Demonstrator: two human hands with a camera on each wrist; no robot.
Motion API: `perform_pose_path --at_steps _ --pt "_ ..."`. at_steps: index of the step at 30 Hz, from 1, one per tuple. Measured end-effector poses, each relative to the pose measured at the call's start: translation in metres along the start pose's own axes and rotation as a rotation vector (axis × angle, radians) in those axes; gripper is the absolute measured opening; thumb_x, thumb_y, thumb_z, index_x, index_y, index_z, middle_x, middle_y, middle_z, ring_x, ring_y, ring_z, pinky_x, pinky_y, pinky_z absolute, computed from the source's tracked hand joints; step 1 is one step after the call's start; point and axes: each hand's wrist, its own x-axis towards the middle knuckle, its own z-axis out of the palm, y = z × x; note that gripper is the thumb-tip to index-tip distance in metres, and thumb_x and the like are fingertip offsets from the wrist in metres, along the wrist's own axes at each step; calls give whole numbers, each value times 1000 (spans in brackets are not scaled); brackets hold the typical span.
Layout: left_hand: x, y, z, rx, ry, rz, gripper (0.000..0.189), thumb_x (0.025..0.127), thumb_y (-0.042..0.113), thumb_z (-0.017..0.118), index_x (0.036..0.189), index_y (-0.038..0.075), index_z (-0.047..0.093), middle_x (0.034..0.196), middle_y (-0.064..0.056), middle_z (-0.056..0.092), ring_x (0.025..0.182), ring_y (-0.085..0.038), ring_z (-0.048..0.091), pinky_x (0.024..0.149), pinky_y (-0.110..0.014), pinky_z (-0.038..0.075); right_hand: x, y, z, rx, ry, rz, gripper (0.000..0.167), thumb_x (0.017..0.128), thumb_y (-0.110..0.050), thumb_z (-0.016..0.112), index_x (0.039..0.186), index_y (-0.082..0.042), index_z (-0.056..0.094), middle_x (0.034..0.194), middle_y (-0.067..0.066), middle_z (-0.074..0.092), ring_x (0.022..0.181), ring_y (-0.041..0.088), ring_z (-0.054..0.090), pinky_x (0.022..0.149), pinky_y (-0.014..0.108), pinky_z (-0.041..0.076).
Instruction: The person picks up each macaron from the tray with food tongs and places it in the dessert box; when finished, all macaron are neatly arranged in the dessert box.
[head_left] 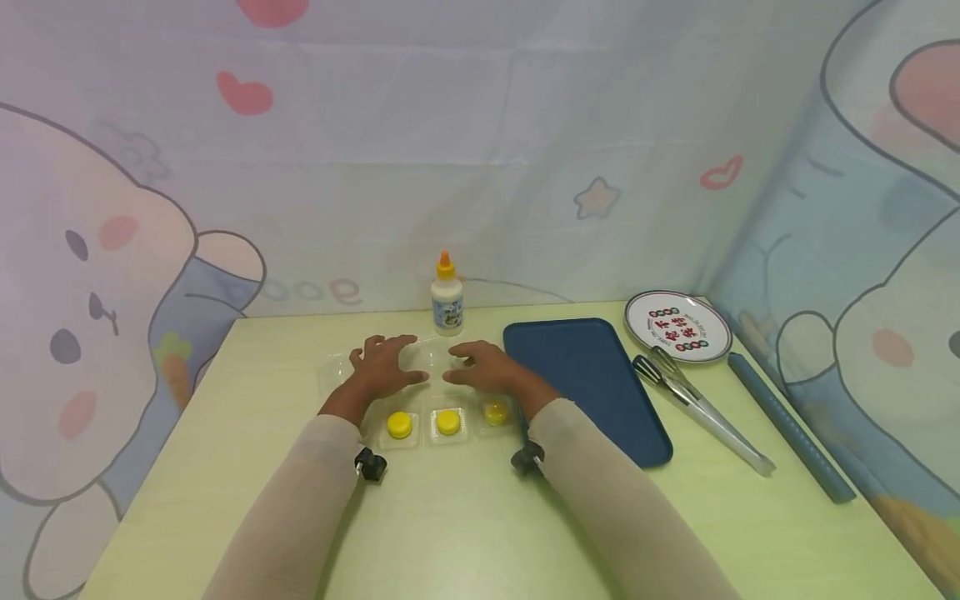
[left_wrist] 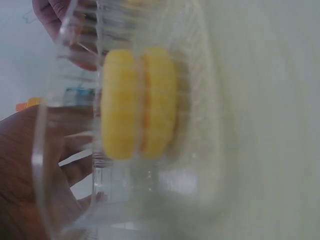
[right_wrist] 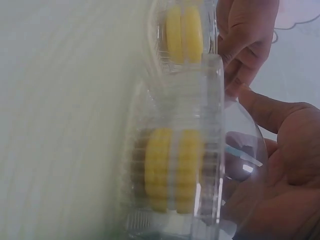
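Three yellow macarons stand in a row in small clear plastic boxes, the left macaron (head_left: 400, 425), the middle macaron (head_left: 448, 422) and the right macaron (head_left: 496, 413). Over the right one sits a clear domed lid (right_wrist: 252, 127). Behind this row my left hand (head_left: 384, 367) and right hand (head_left: 486, 368) face each other, fingers spread and thumbs apart. Between them is a clear plastic piece (head_left: 433, 354), hard to make out; whether either hand touches it I cannot tell. The left wrist view shows a macaron (left_wrist: 162, 102) close up, with my left fingers extended behind its box.
A white glue bottle (head_left: 447, 304) with an orange tip stands behind the hands. To the right lie a dark blue tray (head_left: 585, 383), a printed plate (head_left: 678, 325), metal tongs (head_left: 705, 412) and a blue-grey bar (head_left: 791, 429). More clear plastic (head_left: 330, 371) lies left of my left hand.
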Motion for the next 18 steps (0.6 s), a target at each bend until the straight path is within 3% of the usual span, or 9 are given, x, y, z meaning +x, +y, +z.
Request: perform_pose_path --at_steps 11,18 --pt "3 -1 2 -31 31 27 75 103 38 77 167 16 44 173 -19 43 168 -48 14 127 -78 6 -1 1 -1 14 -19 -40 67 109 -37 67 163 -1 48 169 17 51 151 38 57 126 53 47" --pt "3 5 3 -39 41 57 78 101 33 80 167 18 42 174 -20 41 166 -48 24 127 -77 8 -5 1 -3 19 -10 -28 70 109 -38 67 164 -1 46 168 19 50 152 37 56 129 53 43"
